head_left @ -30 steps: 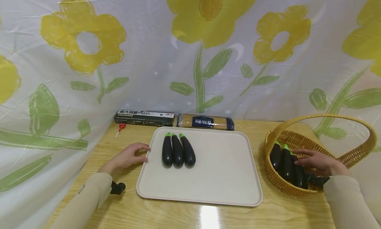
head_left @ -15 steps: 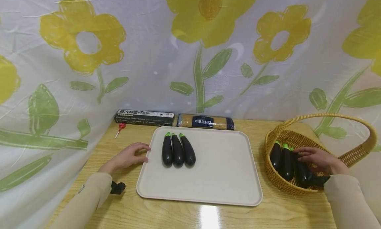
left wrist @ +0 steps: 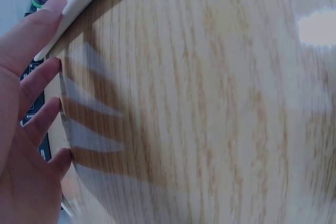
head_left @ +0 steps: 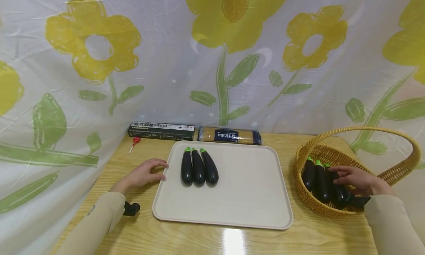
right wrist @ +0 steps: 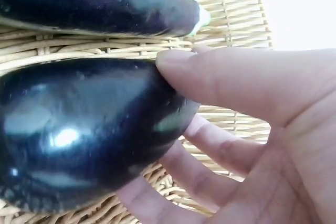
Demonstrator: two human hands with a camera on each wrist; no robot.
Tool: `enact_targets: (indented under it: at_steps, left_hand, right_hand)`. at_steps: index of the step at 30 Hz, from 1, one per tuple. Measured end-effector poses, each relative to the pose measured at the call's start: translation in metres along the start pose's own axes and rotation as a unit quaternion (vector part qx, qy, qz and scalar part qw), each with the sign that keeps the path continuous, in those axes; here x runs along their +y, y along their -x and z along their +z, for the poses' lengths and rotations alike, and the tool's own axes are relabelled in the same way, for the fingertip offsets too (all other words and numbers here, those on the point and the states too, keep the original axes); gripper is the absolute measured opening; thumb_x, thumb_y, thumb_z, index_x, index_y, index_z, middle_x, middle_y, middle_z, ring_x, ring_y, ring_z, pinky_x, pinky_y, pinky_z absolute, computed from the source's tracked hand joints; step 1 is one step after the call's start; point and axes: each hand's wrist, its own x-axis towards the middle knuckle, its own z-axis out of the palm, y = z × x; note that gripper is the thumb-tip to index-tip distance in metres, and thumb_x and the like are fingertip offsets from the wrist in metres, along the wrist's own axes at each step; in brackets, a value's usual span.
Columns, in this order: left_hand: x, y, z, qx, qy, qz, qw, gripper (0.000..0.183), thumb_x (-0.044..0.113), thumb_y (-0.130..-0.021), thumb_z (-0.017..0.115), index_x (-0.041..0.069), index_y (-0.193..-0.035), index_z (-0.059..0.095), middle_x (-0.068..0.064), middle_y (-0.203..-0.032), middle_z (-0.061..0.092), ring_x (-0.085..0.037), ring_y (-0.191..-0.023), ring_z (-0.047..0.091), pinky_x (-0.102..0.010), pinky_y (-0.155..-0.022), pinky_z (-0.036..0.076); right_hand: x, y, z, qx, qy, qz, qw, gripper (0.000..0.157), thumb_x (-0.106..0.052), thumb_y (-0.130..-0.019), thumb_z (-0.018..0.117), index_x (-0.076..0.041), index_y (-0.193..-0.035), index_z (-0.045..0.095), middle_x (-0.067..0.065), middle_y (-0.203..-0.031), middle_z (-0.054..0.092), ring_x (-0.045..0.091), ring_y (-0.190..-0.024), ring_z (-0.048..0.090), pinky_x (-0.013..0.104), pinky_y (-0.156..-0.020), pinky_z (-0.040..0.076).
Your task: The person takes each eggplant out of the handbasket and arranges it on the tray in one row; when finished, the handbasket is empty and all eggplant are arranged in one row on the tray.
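My right hand (head_left: 360,178) is inside the wicker basket (head_left: 307,201) and grips an eggplant (head_left: 338,192) near its green-capped end. In the right wrist view, the thumb lies on top of this eggplant (right wrist: 79,129) and the fingers curl beneath it. Two more eggplants, the middle one (head_left: 321,185) and the left one (head_left: 308,174), lie beside it in the basket. My left hand (head_left: 142,174) rests at the left rim of the cream tray (head_left: 245,196), fingers relaxed. On the tray's left part, three eggplants (head_left: 198,170) lie side by side, green caps to the back.
A black pasta box (head_left: 161,132) and a pack of spaghetti (head_left: 229,135) lie along the back of the wooden table (head_left: 186,238). A red lollipop (head_left: 135,141) is at the back left. The basket's tall handle (head_left: 365,129) arches above the right hand. A flowered cloth (head_left: 166,63) hangs behind.
The gripped eggplant has shifted slightly within the basket with my right hand, and the middle eggplant now leans closer to it. My left hand and the tray have stayed still.
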Motion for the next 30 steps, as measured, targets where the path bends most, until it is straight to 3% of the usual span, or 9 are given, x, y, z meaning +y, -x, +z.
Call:
enact_targets:
  at_steps: [8,15,18,21,24,28,30]
  left_hand:
    - [0.001,0.001,-0.001,0.001,-0.002,-0.001,1.0000,0.043,0.025,-0.087,0.075,0.004,-0.123,0.063,-0.022,-0.135,0.054,-0.043,-0.129,0.044,-0.059,-0.112,0.028]
    - [0.003,0.001,0.000,0.000,0.000,0.000,1.0000,0.043,0.024,-0.087,0.075,0.004,-0.123,0.063,-0.022,-0.135,0.055,-0.043,-0.129,0.045,-0.059,-0.112,0.029]
    - [0.003,0.000,-0.001,-0.002,0.000,0.000,1.0000,0.043,0.025,-0.087,0.075,0.005,-0.123,0.063,-0.021,-0.135,0.055,-0.043,-0.129,0.045,-0.059,-0.112,0.029]
    - [0.004,0.000,-0.001,-0.002,-0.004,0.000,1.0000,0.043,0.026,-0.087,0.075,0.005,-0.123,0.063,-0.022,-0.135,0.055,-0.043,-0.129,0.045,-0.059,-0.111,0.030]
    - [0.004,0.000,-0.001,0.000,-0.007,0.000,1.0000,0.043,0.026,-0.087,0.075,0.005,-0.123,0.063,-0.022,-0.135,0.054,-0.043,-0.129,0.044,-0.059,-0.111,0.030]
    - [0.003,0.000,0.000,0.000,-0.003,-0.001,1.0000,0.043,0.024,-0.087,0.075,0.004,-0.123,0.063,-0.022,-0.135,0.055,-0.043,-0.129,0.045,-0.059,-0.111,0.030]
    - [0.002,0.000,0.000,0.000,-0.004,0.002,1.0000,0.043,0.025,-0.087,0.075,0.004,-0.123,0.063,-0.022,-0.135,0.055,-0.043,-0.129,0.045,-0.059,-0.111,0.030]
  right_hand:
    - [-0.007,0.006,0.000,0.006,-0.010,-0.014,1.000,0.062,-0.018,-0.102,0.052,0.012,-0.147,0.022,0.048,-0.146,0.005,0.050,-0.130,0.036,0.046,-0.089,0.054]
    - [-0.021,0.020,0.006,0.052,0.055,-0.038,0.996,0.067,-0.027,-0.104,0.049,0.012,-0.148,0.018,0.048,-0.145,0.010,0.061,-0.132,0.023,0.053,-0.090,0.053]
    - [-0.028,0.028,0.012,0.084,0.084,-0.058,0.991,0.068,-0.030,-0.103,0.050,0.010,-0.149,0.020,0.049,-0.142,0.017,0.061,-0.125,0.034,0.049,-0.085,0.056]
    - [-0.034,0.035,0.019,0.120,0.101,-0.077,0.985,0.068,-0.032,-0.103,0.050,0.009,-0.149,0.023,0.044,-0.140,0.027,0.049,-0.115,0.051,0.043,-0.080,0.058]
    - [-0.040,0.040,0.027,0.156,0.105,-0.091,0.978,0.068,-0.034,-0.102,0.052,0.008,-0.149,0.026,0.041,-0.139,0.031,0.027,-0.103,0.062,0.034,-0.076,0.059]
    - [-0.045,0.046,0.038,0.184,0.104,-0.102,0.972,0.070,-0.035,-0.101,0.055,0.004,-0.150,0.027,0.038,-0.142,0.029,0.004,-0.094,0.059,0.027,-0.073,0.057]
    - [-0.048,0.050,0.044,0.191,0.105,-0.100,0.971,0.071,-0.037,-0.100,0.056,0.001,-0.152,0.026,0.035,-0.146,0.027,0.007,-0.099,0.057,0.028,-0.073,0.056]
